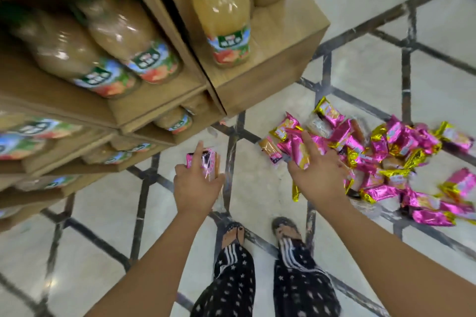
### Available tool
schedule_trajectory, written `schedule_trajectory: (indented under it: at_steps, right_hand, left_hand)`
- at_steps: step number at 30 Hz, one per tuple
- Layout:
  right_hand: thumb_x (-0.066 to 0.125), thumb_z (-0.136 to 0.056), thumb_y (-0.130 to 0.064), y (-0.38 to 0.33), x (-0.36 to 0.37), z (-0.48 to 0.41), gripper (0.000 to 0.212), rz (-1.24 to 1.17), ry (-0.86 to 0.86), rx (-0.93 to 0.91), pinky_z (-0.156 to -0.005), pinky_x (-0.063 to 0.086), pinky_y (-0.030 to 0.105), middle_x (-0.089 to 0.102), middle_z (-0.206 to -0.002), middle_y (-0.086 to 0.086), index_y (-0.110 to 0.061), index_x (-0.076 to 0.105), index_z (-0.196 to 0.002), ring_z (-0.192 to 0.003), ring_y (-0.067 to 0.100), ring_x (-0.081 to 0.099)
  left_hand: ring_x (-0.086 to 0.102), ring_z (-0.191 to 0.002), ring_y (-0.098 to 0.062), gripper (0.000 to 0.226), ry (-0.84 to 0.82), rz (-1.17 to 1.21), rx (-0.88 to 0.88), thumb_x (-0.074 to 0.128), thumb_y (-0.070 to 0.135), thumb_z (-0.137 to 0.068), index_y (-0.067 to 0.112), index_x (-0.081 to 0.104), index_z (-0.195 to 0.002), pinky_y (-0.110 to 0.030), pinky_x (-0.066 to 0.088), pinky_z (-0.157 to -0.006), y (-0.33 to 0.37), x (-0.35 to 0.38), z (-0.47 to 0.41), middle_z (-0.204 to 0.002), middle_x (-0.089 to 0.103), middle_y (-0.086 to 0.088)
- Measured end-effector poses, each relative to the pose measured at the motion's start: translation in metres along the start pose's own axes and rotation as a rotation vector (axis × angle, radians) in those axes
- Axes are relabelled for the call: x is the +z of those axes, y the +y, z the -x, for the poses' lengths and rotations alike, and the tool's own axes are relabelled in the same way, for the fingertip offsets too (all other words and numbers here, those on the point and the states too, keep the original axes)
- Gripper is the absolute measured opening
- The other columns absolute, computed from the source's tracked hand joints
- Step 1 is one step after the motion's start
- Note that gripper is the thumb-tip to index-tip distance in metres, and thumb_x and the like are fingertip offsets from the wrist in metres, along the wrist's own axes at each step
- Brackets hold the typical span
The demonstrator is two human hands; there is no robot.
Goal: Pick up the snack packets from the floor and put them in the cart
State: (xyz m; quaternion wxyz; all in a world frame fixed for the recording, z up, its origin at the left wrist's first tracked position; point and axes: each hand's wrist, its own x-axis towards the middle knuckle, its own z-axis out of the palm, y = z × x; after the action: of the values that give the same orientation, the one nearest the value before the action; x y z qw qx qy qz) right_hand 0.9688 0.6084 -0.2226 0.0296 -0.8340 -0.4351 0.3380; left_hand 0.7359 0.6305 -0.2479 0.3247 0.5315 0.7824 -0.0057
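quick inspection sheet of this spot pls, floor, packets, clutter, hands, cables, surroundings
surface: pale tiled floor with dark diagonal lines
job's things: heap of pink and gold snack packets on the floor, right of the feet; cart not in view
clutter: nothing seen
grippers: left hand holds a pink packet; right hand grips several packets at the heap's edge
cables: nothing seen
surroundings: wooden display shelves with juice bottles, upper left; image blurred
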Motion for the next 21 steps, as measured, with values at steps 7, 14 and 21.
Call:
schedule_trajectory:
  at_steps: [7, 14, 21]
  right_hand:
    - [0.062, -0.087, -0.041, -0.050, -0.052, 0.111, 0.076, -0.250, -0.016, -0.116, -0.087, 0.041, 0.036, 0.044, -0.124, 0.018, -0.050, 0.019, -0.149, -0.101, 0.031, 0.055]
    - [0.062, -0.087, -0.038, -0.081, -0.075, 0.204, 0.076, -0.089, -0.212, -0.413, -0.075, 0.042, 0.031, 0.043, -0.128, 0.020, -0.052, 0.019, -0.149, -0.073, 0.022, 0.054]
    - [0.061, -0.087, -0.033, -0.125, -0.074, 0.287, 0.074, 0.160, -0.420, -0.759, -0.055, 0.031, 0.023, 0.051, -0.096, 0.017, -0.045, 0.025, -0.150, -0.064, 0.012, 0.046]
  left_hand:
    - [0.056, -0.090, -0.029, 0.079, 0.255, 0.294, -0.294, 0.070, 0.030, -0.076, 0.041, 0.034, -0.146, -0.036, 0.049, -0.083, -0.025, -0.106, 0.141, -0.119, 0.054, -0.014]
    - [0.053, -0.090, -0.025, 0.081, 0.426, 0.439, -0.544, 0.067, 0.031, -0.078, 0.052, 0.026, -0.146, -0.033, 0.043, -0.079, -0.048, -0.164, 0.281, -0.115, 0.043, -0.005]
    - [0.049, -0.080, -0.018, 0.078, 0.529, 0.508, -0.737, 0.067, 0.032, -0.081, 0.050, 0.029, -0.147, -0.029, 0.039, -0.072, -0.107, -0.188, 0.381, -0.121, 0.045, -0.007]
